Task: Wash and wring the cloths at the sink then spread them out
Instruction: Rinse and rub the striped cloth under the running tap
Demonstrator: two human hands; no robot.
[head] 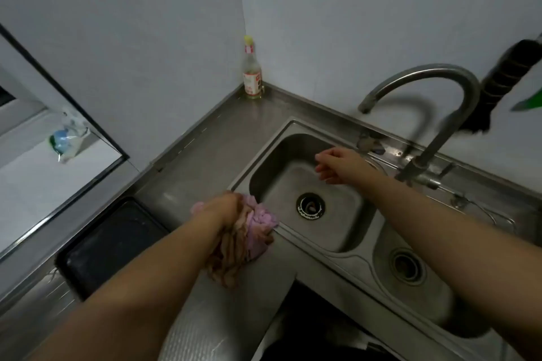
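Note:
My left hand (224, 208) grips a bundle of cloths at the near left corner of the sink: a pink cloth (261, 221) and a brownish cloth (231, 255) hanging below it over the steel edge. My right hand (337, 164) hovers over the left sink basin (272, 155), fingers loosely apart, holding nothing. It is slightly blurred. The curved faucet (457, 91) arches above the basin with its spout at the far right of my right hand; no water is visible.
A second basin (410, 269) with a drain lies to the right. A glass bottle with a yellow cap (251, 73) stands in the counter corner. A black cooktop (114, 243) sits left of the sink. A plastic bag (67, 138) rests on the window ledge.

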